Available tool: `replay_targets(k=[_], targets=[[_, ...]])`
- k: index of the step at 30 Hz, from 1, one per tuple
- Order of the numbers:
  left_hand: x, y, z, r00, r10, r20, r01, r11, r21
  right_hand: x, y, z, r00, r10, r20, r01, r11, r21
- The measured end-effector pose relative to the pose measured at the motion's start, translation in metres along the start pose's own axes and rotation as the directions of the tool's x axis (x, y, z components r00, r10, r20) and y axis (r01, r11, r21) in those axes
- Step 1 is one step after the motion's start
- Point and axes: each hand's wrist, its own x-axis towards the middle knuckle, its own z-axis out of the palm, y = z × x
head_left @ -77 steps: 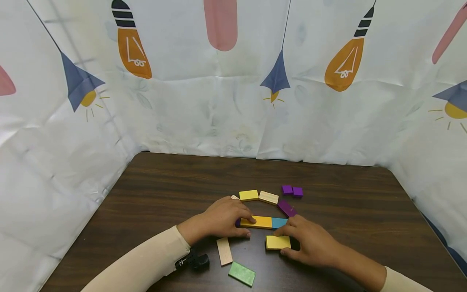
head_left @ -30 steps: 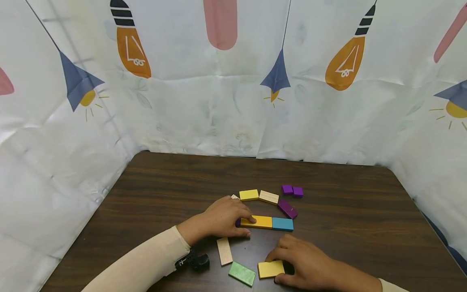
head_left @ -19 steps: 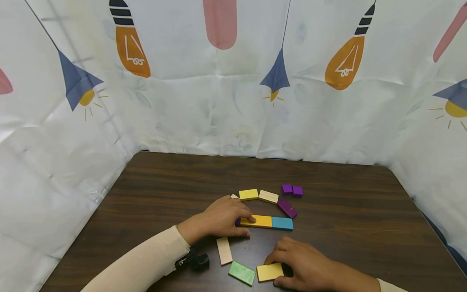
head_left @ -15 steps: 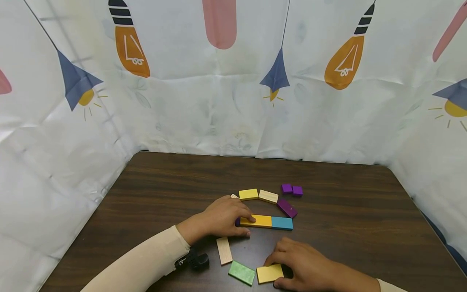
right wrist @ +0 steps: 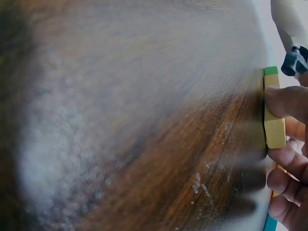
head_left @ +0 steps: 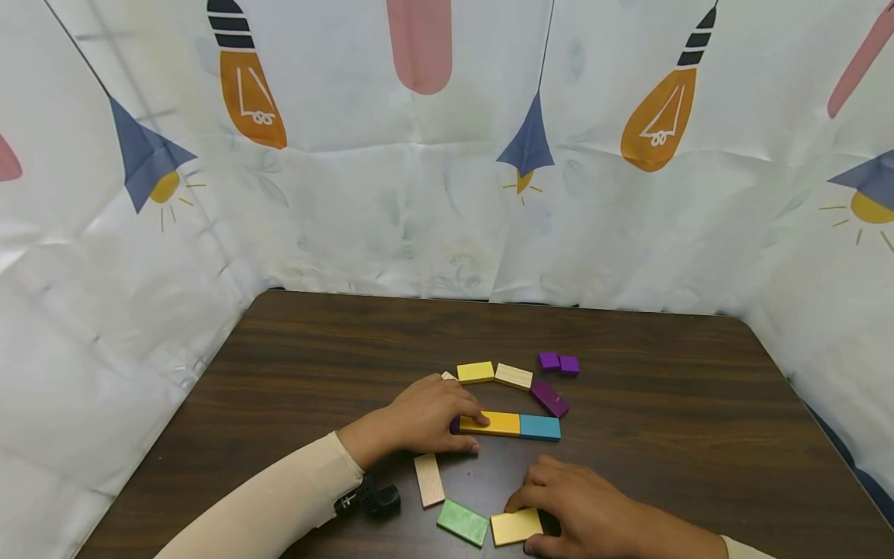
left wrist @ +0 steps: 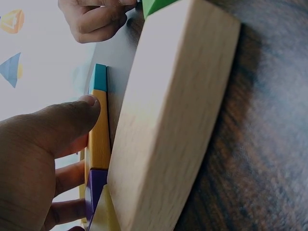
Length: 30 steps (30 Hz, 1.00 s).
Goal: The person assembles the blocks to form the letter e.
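My right hand (head_left: pixel 573 505) pinches a yellow wooden block (head_left: pixel 515 528) between thumb and fingers, low on the table. The block's left end is close beside a green block (head_left: pixel 462 523). My left hand (head_left: pixel 433 415) rests at an orange block (head_left: pixel 504 424), index fingertip on its top and thumb in front of it. A blue block (head_left: pixel 541 428) continues that row to the right. At its left end is a dark purple block (left wrist: pixel 96 190), mostly hidden under the hand from the head view. A pale wood block (head_left: pixel 429 480) lies in front of my left hand.
Behind the row, a yellow block (head_left: pixel 476 373), a pale block (head_left: pixel 513 376) and a purple block (head_left: pixel 549 399) form a curve. Two small purple cubes (head_left: pixel 559 364) sit farther back. The dark wood table (head_left: pixel 663 388) meets a printed cloth (head_left: pixel 419 217) at its far edge.
My right hand has slid the yellow block nearer to me and to the left, from in front of the blue block to beside the green one. My left hand has stayed put.
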Motion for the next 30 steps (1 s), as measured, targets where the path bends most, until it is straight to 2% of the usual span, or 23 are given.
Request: replay_targets(k=[5,17,24,30], targets=[[0.000,0.000,0.000,1.000,-0.007,0.003,0.007,1.000,-0.002,0.000,0.000,0.001,1.000,-0.018,-0.017,0.018,1.000,-0.016],[-0.001,0.001,0.000,1.000,-0.004,-0.005,0.004,1.000,0.002,0.001,0.000,0.002,1.000,-0.003,0.007,0.003,1.000,-0.031],[-0.001,0.000,0.000,1.000,-0.003,-0.007,0.003,1.000,-0.003,0.000,0.002,-0.004,0.998,0.056,-0.031,-0.057,0.998,-0.039],[-0.001,0.001,-0.001,1.000,-0.002,-0.005,0.001,1.000,-0.005,0.002,0.012,-0.020,0.989,0.114,-0.098,-0.120,0.991,-0.064]])
